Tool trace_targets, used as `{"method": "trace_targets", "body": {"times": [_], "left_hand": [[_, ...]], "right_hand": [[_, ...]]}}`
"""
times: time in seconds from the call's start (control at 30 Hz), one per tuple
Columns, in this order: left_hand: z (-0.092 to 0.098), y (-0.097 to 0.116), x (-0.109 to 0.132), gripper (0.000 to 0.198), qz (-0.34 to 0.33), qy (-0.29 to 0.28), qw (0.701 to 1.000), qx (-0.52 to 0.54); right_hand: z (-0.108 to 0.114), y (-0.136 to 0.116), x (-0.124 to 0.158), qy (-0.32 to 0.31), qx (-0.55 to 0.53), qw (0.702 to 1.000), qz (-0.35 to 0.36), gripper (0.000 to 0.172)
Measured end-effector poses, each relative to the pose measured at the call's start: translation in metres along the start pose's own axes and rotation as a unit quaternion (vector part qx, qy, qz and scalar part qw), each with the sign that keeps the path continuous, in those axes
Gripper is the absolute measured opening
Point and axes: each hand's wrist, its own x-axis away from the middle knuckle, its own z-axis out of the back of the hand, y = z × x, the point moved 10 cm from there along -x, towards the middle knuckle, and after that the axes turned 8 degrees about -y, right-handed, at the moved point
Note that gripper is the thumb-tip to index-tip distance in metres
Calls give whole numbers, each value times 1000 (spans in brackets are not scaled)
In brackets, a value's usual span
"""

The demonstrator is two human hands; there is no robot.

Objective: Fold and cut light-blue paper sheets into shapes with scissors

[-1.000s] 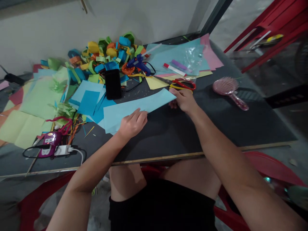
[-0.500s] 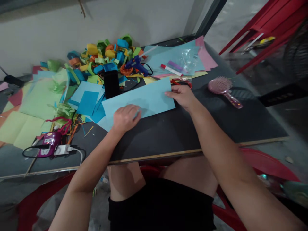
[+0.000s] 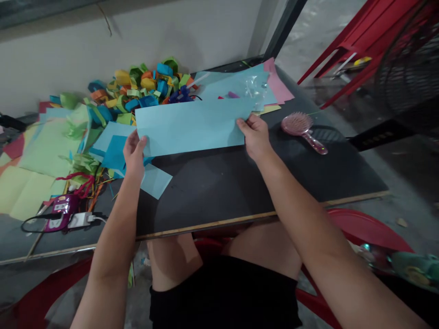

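Note:
A long strip of light blue paper [image 3: 192, 128] is stretched between my two hands, raised off the table. My left hand [image 3: 135, 148] pinches its left end, thumb on the near face. At the right end my right hand [image 3: 254, 133] holds it between thumb and fingers. Below the strip, a small light blue paper square [image 3: 157, 181] lies on the dark table. Darker blue paper pieces [image 3: 115, 153] rest just behind my left hand. The strip hides the phone and most of the markers and covers part of the blue glue gun [image 3: 181, 94].
Folded paper pieces [image 3: 147, 84] in several colours are heaped against the wall. A pink hairbrush [image 3: 302, 128] lies on the right of the black table [image 3: 212, 192]. Green sheets [image 3: 51, 146] and a purple power socket [image 3: 61, 211] are at left. A fan [image 3: 408, 77] stands right.
My left hand has gone from pressing on the paper to gripping its left end. The strip has been lifted off the table, uncovering the small light blue square and covering the phone.

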Motion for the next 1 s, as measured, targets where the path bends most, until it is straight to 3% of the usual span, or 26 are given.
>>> {"method": "trace_targets", "body": {"times": [0.13, 0.23, 0.33, 0.43, 0.77, 0.87, 1.0], "left_hand": [[-6, 3, 0, 50, 3, -25, 1000, 14], [-2, 3, 2, 42, 2, -4, 1000, 26], [4, 2, 2, 37, -4, 22, 999, 34], [10, -1, 1, 36, -1, 37, 998, 55], [18, -16, -2, 42, 52, 73, 988, 123], [19, -20, 0, 38, 64, 85, 983, 147], [22, -18, 2, 36, 67, 97, 977, 179]], "right_hand": [[0, -3, 1, 2, -10, 1000, -8, 38], [-3, 7, 1, -3, -56, 997, -52, 40], [-14, 19, 4, -48, -89, 989, -109, 40], [-22, 20, 8, -73, -105, 984, -126, 36], [-18, 11, 9, -25, -138, 987, -85, 36], [-21, 18, 12, -37, -144, 980, -136, 40], [-36, 22, 20, -111, -137, 963, -203, 45]]}}
